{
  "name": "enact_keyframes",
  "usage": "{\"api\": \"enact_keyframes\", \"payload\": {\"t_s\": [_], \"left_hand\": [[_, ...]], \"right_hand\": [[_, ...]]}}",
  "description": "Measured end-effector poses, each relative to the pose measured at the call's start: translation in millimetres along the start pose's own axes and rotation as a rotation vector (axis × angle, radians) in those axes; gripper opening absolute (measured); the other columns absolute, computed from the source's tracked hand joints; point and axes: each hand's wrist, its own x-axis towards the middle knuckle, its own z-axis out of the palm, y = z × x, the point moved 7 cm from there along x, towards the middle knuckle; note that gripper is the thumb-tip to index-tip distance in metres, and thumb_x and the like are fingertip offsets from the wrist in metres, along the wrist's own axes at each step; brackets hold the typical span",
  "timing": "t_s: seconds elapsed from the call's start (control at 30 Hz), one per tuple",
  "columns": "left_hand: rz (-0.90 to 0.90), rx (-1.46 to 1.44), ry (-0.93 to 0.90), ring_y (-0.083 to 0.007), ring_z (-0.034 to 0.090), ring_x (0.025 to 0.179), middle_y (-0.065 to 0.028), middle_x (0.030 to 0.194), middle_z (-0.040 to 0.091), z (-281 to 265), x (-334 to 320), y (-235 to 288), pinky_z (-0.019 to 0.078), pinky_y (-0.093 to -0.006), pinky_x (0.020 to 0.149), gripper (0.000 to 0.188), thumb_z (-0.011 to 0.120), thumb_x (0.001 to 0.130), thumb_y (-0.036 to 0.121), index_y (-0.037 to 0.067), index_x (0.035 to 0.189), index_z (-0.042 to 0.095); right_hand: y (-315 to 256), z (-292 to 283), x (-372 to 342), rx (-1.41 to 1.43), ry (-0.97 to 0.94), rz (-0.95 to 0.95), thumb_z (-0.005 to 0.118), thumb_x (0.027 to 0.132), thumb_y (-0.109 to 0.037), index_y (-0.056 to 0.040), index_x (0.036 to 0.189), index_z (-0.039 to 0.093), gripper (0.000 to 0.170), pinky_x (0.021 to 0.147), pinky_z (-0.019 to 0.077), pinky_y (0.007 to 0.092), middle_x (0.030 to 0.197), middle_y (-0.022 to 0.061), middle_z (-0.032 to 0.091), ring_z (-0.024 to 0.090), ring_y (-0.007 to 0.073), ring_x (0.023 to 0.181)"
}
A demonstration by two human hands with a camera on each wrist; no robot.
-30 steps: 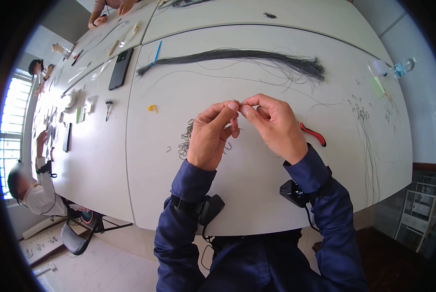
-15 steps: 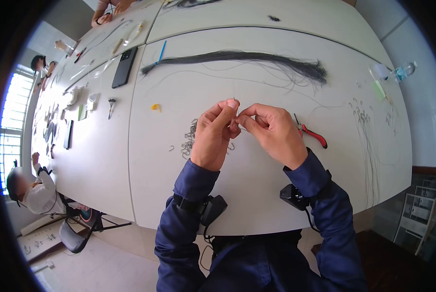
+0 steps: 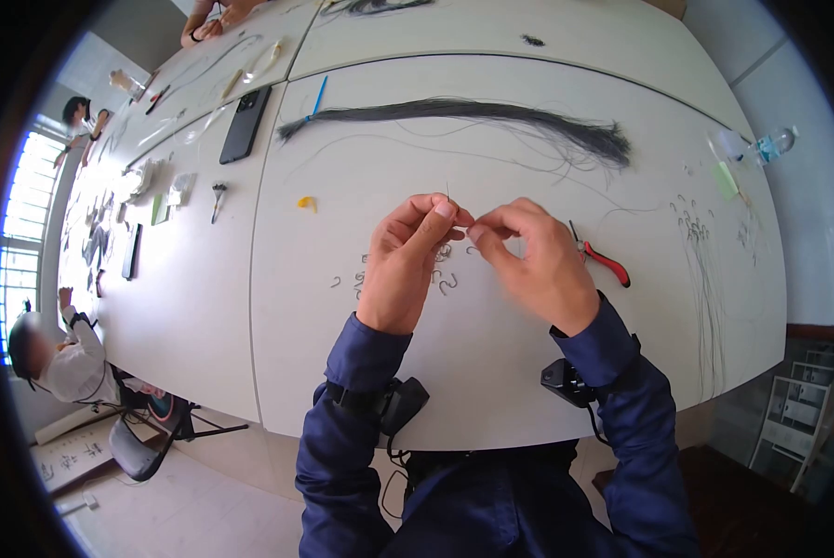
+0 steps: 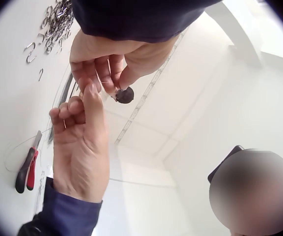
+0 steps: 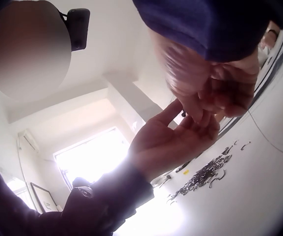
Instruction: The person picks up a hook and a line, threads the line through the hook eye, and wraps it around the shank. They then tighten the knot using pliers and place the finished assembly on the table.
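Observation:
My left hand (image 3: 406, 256) is raised above the table, thumb and forefinger pinching what looks like a fish hook (image 3: 447, 189); only a thin tip shows above the thumb. Close on its right, my right hand (image 3: 545, 270) pinches a thin fishing line between thumb and forefinger. In the right wrist view the fishing line (image 5: 265, 137) trails from that hand down toward the table. A pile of loose fish hooks (image 5: 205, 174) lies on the tabletop, partly hidden by my left hand in the head view.
Red-handled pliers (image 3: 607, 265) lie right of my right hand. Beyond both hands stretches a bundle of dark line (image 3: 463, 109). Hooks with lines (image 3: 694, 223) lie far right. A yellow piece (image 3: 307, 203) and a phone (image 3: 246, 125) are on the left. Other people sit along the table.
My right hand has drawn slightly right and down from the left fingertips, opening a small gap. The left hand still pinches, and the pliers show more fully.

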Motion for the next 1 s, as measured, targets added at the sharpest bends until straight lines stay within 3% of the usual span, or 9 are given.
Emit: {"api": "enact_keyframes", "payload": {"t_s": [0.07,0.1,0.2,0.3,0.6,0.73,0.8,0.83,1.0], "left_hand": [[0.039,0.142,0.018,-0.0141,0.061,0.094,-0.0063,0.095,0.067,-4.7,-1.7,5.8,0.0466,-0.0300,0.090,0.014,0.059,0.103,0.016,0.003,0.102,0.064],[0.031,0.163,0.023,-0.0140,0.061,0.094,-0.0064,0.095,0.067,-4.0,-2.9,6.1,0.0467,-0.0301,0.090,0.014,0.060,0.102,0.015,0.002,0.102,0.064],[0.000,0.218,0.021,-0.0138,0.062,0.093,-0.0062,0.094,0.068,0.0,-7.1,5.5,0.0481,-0.0301,0.090,0.015,0.063,0.100,0.015,0.000,0.102,0.065],[-0.030,0.246,-0.002,-0.0139,0.065,0.094,-0.0055,0.096,0.069,2.5,-8.5,2.3,0.0503,-0.0294,0.091,0.018,0.067,0.097,0.015,-0.002,0.102,0.066],[-0.038,0.216,0.003,-0.0140,0.064,0.094,-0.0062,0.096,0.069,0.3,-9.5,-1.7,0.0491,-0.0291,0.091,0.021,0.065,0.098,0.018,-0.002,0.102,0.066],[-0.006,0.123,0.014,-0.0148,0.063,0.093,-0.0056,0.095,0.067,4.4,-10.6,5.1,0.0478,-0.0309,0.089,0.016,0.059,0.102,0.017,0.002,0.102,0.064],[0.008,0.049,-0.008,-0.0156,0.064,0.091,-0.0055,0.094,0.067,6.9,-10.8,7.8,0.0481,-0.0319,0.089,0.013,0.058,0.103,0.016,0.004,0.102,0.063],[0.021,-0.007,-0.026,-0.0160,0.064,0.091,-0.0057,0.093,0.068,7.1,-10.1,8.5,0.0487,-0.0319,0.089,0.013,0.059,0.102,0.016,0.004,0.103,0.063],[-0.014,-0.127,-0.073,-0.0174,0.065,0.087,-0.0052,0.089,0.065,7.5,-11.9,8.5,0.0492,-0.0325,0.086,0.010,0.056,0.104,0.015,0.006,0.103,0.060]], "right_hand": [[-3.6,-15.2,7.4,-0.002,0.093,-0.022,0.067,0.095,-0.020,-0.0006,0.098,0.070,0.020,0.076,0.0517,0.0323,0.091,0.0120,0.067,0.064,0.0211,0.083],[-7.2,-19.9,9.8,0.051,0.114,-0.002,0.065,0.096,-0.021,-0.0005,0.100,0.070,0.021,0.083,0.0503,0.0316,0.096,0.0096,0.068,0.064,0.0183,0.088],[-7.2,-12.8,15.1,0.328,-0.021,0.128,0.065,0.096,-0.020,0.0002,0.099,0.070,0.021,0.084,0.0503,0.0313,0.094,0.0071,0.070,0.065,0.0159,0.088],[-9.1,-8.5,19.3,0.350,-0.118,0.090,0.066,0.097,-0.020,0.0002,0.099,0.070,0.021,0.083,0.0507,0.0306,0.090,0.0053,0.071,0.065,0.0139,0.088],[-2.5,-10.5,10.0,0.283,-0.021,0.088,0.069,0.094,-0.020,-0.0003,0.108,0.068,0.024,0.088,0.0512,0.0315,0.087,0.0060,0.072,0.067,0.0154,0.090],[-6.9,3.0,-2.4,0.170,-0.090,0.022,0.070,0.094,-0.022,0.0005,0.116,0.064,0.032,0.084,0.0528,0.0322,0.087,0.0075,0.071,0.068,0.0172,0.086],[-1.2,6.3,-6.9,0.168,-0.237,0.126,0.071,0.094,-0.022,0.0014,0.117,0.064,0.034,0.081,0.0535,0.0320,0.087,0.0084,0.071,0.068,0.0174,0.084],[3.7,7.1,-9.2,0.230,-0.222,0.162,0.070,0.094,-0.021,0.0016,0.116,0.064,0.032,0.072,0.0532,0.0308,0.084,0.0092,0.071,0.067,0.0165,0.076],[-5.8,-2.0,-17.6,0.161,-0.301,0.297,0.070,0.094,-0.022,0.0017,0.119,0.061,0.035,0.064,0.0507,0.0295,0.077,0.0089,0.069,0.064,0.0152,0.066]]}}
